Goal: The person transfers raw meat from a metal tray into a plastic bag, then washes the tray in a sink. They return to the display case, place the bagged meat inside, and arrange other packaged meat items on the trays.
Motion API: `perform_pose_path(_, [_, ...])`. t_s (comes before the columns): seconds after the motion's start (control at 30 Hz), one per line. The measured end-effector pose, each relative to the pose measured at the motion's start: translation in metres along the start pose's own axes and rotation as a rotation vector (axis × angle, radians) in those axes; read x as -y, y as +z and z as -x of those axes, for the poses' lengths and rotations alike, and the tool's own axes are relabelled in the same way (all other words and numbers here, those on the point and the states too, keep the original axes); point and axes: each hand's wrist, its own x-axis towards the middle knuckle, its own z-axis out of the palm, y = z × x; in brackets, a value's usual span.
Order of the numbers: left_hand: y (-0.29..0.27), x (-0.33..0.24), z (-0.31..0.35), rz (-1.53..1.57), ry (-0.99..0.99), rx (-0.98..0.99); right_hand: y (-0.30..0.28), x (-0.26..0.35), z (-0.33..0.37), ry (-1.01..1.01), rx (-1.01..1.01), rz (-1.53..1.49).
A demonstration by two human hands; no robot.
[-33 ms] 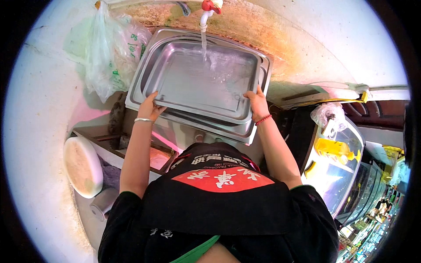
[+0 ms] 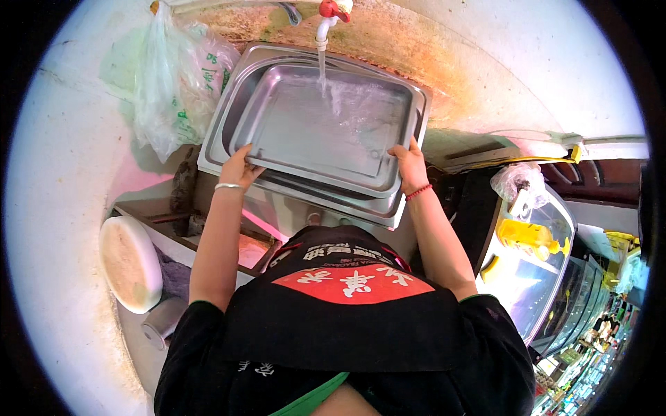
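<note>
Tray (image 2: 291, 139): smooth metal, soft sheen (glossier where wet). Sink (image 2: 216, 154): metal, shiny rim. Tap (image 2: 322, 32) looks smooth plastic. Bag (image 2: 163, 97): thin, crinkled, glossy plastic. Apron (image 2: 340, 340): matt cloth. Bottle (image 2: 524, 236): glossy plastic.

White characters (image 2: 356, 283) mark the red panel (image 2: 329, 293) of the black apron (image 2: 340, 340), with smaller white lettering (image 2: 333, 249) above. Green characters (image 2: 209, 73) stand on the translucent plastic bag (image 2: 161, 83).

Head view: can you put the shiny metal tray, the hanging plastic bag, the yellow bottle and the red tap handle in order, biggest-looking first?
1. Metal tray
2. Plastic bag
3. Yellow bottle
4. Red tap handle
</note>
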Motion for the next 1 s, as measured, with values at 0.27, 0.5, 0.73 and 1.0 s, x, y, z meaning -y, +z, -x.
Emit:
perform_pose_path(0.27, [0.043,0.032,-0.079,-0.024,-0.214,-0.027,-0.014,0.016,0.022,-0.326,-0.138,0.115])
perform_pose_path(0.5, [0.065,0.059,-0.115,-0.195,-0.197,-0.032,-0.009,0.016,0.033,-0.56,-0.206,0.215])
perform_pose_path(0.73, [0.026,0.063,-0.144,-0.669,0.097,0.022,0.005,0.024,0.048,-0.706,-0.162,0.225])
perform_pose_path(1.0, [0.083,0.031,-0.042,-1.61,0.494,-0.279,-0.01,0.037,0.067,-0.837,-0.225,0.653])
